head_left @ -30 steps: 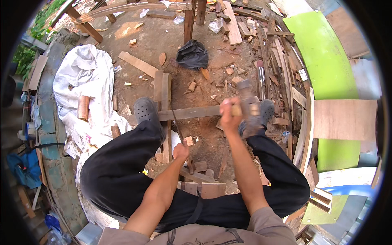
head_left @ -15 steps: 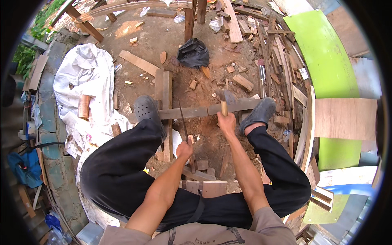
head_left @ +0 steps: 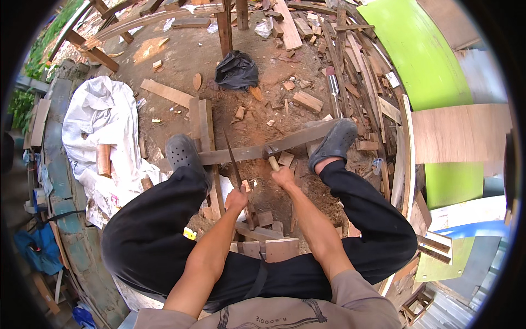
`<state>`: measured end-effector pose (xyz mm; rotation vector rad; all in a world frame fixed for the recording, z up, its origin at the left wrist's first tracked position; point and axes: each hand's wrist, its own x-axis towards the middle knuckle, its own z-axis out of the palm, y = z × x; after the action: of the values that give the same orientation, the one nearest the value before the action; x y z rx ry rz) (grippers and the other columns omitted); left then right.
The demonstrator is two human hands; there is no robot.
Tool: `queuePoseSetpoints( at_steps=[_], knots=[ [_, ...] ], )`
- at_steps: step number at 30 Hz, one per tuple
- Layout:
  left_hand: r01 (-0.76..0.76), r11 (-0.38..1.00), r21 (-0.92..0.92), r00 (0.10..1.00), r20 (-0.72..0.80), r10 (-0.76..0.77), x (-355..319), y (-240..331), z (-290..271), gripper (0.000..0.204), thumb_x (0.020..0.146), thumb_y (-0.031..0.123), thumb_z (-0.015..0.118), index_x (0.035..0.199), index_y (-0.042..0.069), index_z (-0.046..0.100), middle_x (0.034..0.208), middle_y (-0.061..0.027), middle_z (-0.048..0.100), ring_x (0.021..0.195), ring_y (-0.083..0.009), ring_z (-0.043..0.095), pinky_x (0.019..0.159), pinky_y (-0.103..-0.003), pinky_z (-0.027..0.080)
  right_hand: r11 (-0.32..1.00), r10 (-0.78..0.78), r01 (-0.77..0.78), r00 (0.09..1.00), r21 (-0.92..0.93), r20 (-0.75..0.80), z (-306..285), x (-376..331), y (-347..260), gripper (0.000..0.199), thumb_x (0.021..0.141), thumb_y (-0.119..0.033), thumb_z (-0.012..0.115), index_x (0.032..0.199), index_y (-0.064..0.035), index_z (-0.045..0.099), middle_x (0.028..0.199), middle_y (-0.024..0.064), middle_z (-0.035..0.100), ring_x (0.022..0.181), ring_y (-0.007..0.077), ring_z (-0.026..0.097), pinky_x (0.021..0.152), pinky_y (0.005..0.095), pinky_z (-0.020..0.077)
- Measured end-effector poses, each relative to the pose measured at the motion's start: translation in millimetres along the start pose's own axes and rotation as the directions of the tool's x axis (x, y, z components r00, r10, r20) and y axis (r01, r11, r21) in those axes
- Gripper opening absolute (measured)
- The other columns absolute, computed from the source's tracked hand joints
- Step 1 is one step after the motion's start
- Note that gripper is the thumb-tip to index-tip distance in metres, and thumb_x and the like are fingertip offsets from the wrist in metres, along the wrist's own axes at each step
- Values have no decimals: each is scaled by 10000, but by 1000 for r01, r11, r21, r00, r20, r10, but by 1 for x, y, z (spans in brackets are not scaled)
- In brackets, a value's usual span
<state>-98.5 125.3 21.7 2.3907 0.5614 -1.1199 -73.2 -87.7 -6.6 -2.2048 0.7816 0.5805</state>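
Two tools are in your hands at the centre of the frame: your right hand (head_left: 285, 176) is wrapped around the wooden handle of a hammer (head_left: 270, 154), whose head lies just above your fingers, against the long plank (head_left: 257, 151). Your left hand (head_left: 236, 198) is closed around a thin dark rod (head_left: 234, 167) slanting up-left from your fingers to the plank. Both grey clogs (head_left: 182, 153) rest on that plank.
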Motion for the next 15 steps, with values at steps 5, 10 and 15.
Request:
queuePoseSetpoints(
  at_steps=[5, 10, 15],
  knots=[
    [13, 1000, 13, 999, -46, -13, 2, -13, -3, 702, 1019, 607, 357, 1224, 23, 690, 1233, -261, 684, 1181, -425, 644, 1000, -519, 497, 968, 138, -158, 984, 193, 116, 9, -36, -4, 455, 823, -374, 690, 894, 73, 733, 750, 243, 710, 722, 369, 730, 675, 465, 542],
    [-76, 995, 58, 997, -24, 77, 3, -5, 2, 703, 1016, 611, 358, 1177, 25, 711, 1195, -279, 690, 1158, -440, 647, 997, -519, 494, 977, 66, -47, 994, 206, -83, 2, -42, 31, 450, 822, -398, 692, 945, 31, 750, 824, 260, 726, 842, 404, 734, 765, 475, 547],
    [-144, 990, -10, 988, -57, 143, 8, -22, 3, 724, 1016, 630, 367, 1097, 12, 735, 1092, -292, 709, 1095, -467, 659, 963, -531, 493, 966, 228, -217, 972, 139, -65, 11, -40, 57, 442, 837, -386, 685, 926, 43, 740, 817, 246, 726, 833, 370, 741, 754, 472, 552]
  ],
)
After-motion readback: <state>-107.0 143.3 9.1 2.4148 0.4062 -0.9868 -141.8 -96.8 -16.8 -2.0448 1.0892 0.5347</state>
